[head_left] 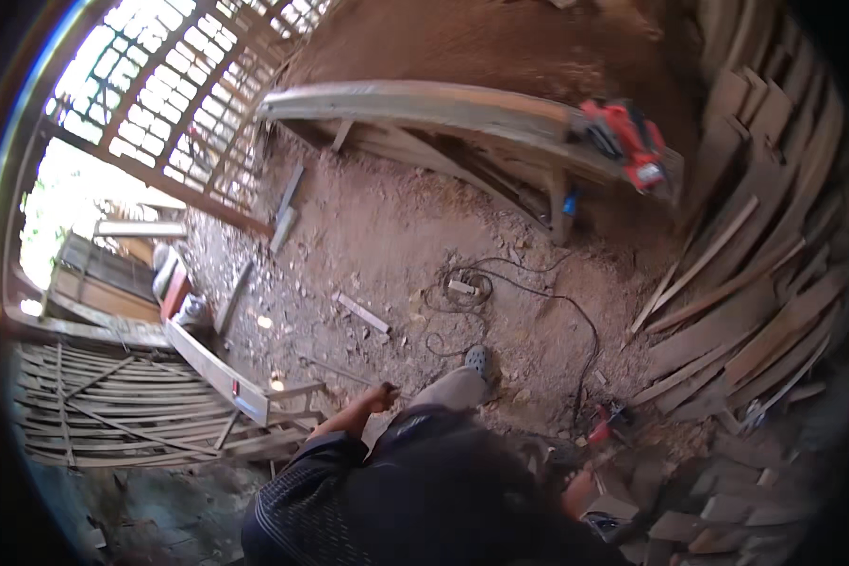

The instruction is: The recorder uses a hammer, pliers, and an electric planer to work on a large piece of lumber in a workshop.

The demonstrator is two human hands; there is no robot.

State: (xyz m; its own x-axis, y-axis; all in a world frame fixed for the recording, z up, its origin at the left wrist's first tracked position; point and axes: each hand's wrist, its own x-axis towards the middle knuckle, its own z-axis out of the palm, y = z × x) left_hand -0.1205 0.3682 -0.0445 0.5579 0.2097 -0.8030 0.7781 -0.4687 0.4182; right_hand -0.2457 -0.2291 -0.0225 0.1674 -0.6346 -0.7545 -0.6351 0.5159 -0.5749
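Apparently, right hand [578, 492]: blurred, near a wood piece [614, 498]; cannot tell whether its grip is spread or pinching.
Left hand [380, 397]: fingers seem curled; cannot tell whether they pinch the thin stick [335, 368] alongside.
Desk [424, 94]: red power tool [632, 141] rests unheld; work judged idle here, remainder unclear.

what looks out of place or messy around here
The thin black cord lies loosely coiled on the brown dirt floor, with a small white block among its loops. It looks untidy so close to the person's grey clog. A red-and-black power tool rests rather near the end of the long wooden bench.
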